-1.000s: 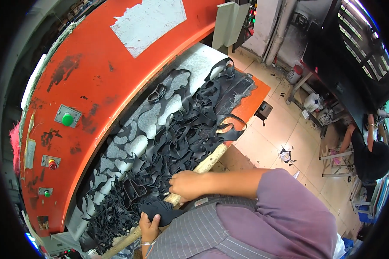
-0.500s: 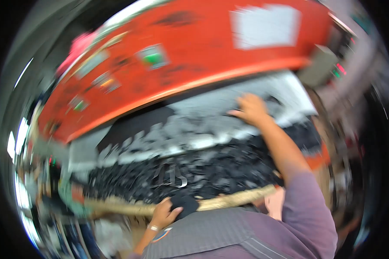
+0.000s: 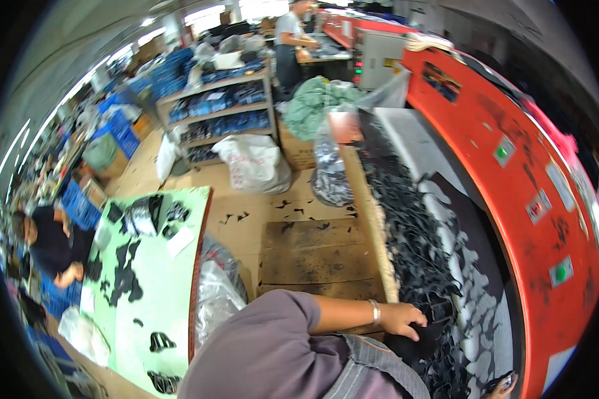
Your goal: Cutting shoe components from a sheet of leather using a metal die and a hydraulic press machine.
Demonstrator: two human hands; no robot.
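Note:
My left hand [image 3: 402, 320], with a band at its wrist, is closed on a black cut piece [image 3: 412, 347] of sheet material, held near my waist at the front edge of the red machine's bed. Beneath and beyond it lies a long heap of black scraps [image 3: 406, 216]. Only part of my right hand [image 3: 506, 386] shows at the lower right edge, its fingers curled by a small dark thing I cannot make out. Alongside, a black sheet [image 3: 464, 206] with curved cut edges lies on the grey bed [image 3: 412, 136].
The red machine [image 3: 512, 166] with green buttons runs along my right. On my left is a pale green table [image 3: 160, 279] with black pieces; a person [image 3: 56, 246] sits beyond. Ahead stand a white sack [image 3: 253, 163], a loaded shelf rack [image 3: 216, 106] and another person [image 3: 291, 50].
My view has swung left, bringing the green table and shelves into sight. My left hand keeps the black piece. My right hand, earlier spread over the bed, now sits at the lower right edge.

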